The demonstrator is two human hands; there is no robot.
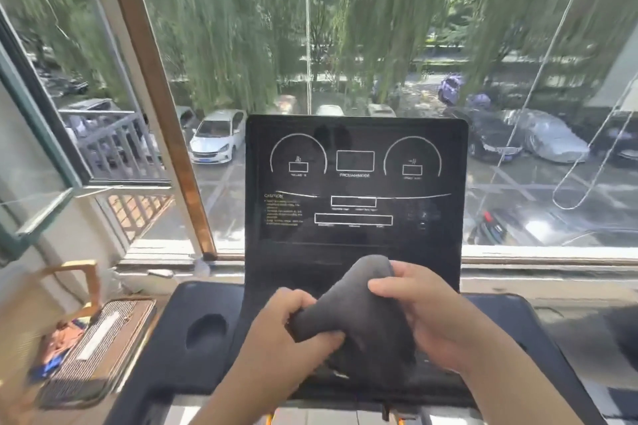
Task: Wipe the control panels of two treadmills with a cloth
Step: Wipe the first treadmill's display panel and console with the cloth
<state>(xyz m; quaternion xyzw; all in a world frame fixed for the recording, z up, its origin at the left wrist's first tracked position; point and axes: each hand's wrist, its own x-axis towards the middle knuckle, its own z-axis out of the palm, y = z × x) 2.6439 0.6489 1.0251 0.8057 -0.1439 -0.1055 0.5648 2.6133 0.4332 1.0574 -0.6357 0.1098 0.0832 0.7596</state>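
Note:
A black treadmill control panel (355,183) stands upright in front of me, with white gauge outlines and a caution text on it. Below it, both hands hold a bunched dark grey cloth (359,314) over the lower console. My left hand (286,331) grips the cloth's lower left end. My right hand (424,314) clutches its upper right side, fingers wrapped over the top. The cloth hides the bottom middle of the panel. Only one treadmill is in view.
The black console tray (179,338) has an oval cup recess (206,331) at left. A brown striped bag (96,348) with a handle sits lower left. A large window with a wooden frame post (165,134) lies behind the panel, showing parked cars and trees.

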